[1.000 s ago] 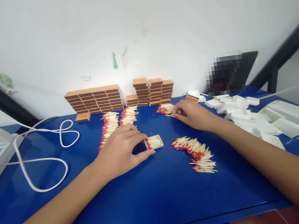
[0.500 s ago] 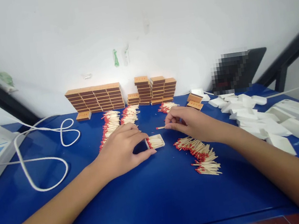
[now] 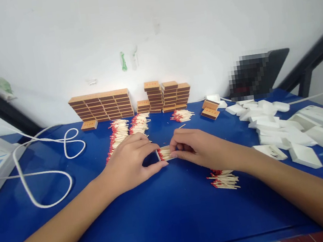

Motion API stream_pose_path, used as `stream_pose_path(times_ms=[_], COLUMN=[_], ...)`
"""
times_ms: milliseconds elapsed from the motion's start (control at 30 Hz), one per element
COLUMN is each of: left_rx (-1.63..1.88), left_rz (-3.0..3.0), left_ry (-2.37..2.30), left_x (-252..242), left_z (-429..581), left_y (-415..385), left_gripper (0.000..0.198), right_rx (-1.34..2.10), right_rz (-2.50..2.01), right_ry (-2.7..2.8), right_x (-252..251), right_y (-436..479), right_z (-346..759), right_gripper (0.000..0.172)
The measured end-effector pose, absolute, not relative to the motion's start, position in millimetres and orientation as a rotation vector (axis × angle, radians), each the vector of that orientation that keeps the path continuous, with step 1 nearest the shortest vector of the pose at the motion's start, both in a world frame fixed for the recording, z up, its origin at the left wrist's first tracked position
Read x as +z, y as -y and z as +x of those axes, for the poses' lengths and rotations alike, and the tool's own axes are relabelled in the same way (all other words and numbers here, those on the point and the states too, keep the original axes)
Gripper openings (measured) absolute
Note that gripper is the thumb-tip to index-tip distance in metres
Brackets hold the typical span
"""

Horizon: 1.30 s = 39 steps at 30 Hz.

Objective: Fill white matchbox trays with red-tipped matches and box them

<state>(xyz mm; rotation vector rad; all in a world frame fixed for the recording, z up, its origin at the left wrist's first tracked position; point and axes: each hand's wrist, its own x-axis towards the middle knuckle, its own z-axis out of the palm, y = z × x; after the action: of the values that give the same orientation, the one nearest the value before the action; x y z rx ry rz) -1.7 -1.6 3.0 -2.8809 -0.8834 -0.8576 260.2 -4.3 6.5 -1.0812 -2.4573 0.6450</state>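
1. Plainly, the left hand holds the matchbox tray between thumb and forefinger on the blue table.
2. Red-headed matches lie inside.
3. The right hand bunches its fingers at the tray's right end; any grip is hidden.

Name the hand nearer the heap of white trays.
Right. The right hand is left of the heap of trays, over the matchbox drawer; the left hand is farther left, at the drawer's left end.

Bright, diffuse light evens out the plain white wall; the glossy blue counter shows faint sheen. Slim red-headed wooden matches look slightly soft. Coarse pixelation masks part of the flat black panel; wide-angle stretch marks the edges.
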Motion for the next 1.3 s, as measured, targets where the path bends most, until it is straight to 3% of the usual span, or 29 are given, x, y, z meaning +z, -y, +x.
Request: stream_pose_path(times_ms=[200,400,633,1300], left_rx=[-0.861,-0.853,-0.856,-0.857], left_rz=[-2.882,-2.896,-2.882,-2.877], left_ry=[0.889,0.875,0.861,0.842], left_x=[3,4,3,4], left_z=[-2,-2,-2,-2], left_y=[1,3,3,3], left_gripper=[0.030,0.031,0.031,0.031], right_rx=[0.452,0.084,0.285,0.170], right_rz=[-1.172,-1.394,-1.368,-1.470], right_ry=[2.334,2.259,2.345,2.275], right_x=[12,2,-9,-17], right_y=[-13,-50,-55,-66], right_z=[275,315,316,326], right_gripper=[0.018,0.012,0.017,0.013])
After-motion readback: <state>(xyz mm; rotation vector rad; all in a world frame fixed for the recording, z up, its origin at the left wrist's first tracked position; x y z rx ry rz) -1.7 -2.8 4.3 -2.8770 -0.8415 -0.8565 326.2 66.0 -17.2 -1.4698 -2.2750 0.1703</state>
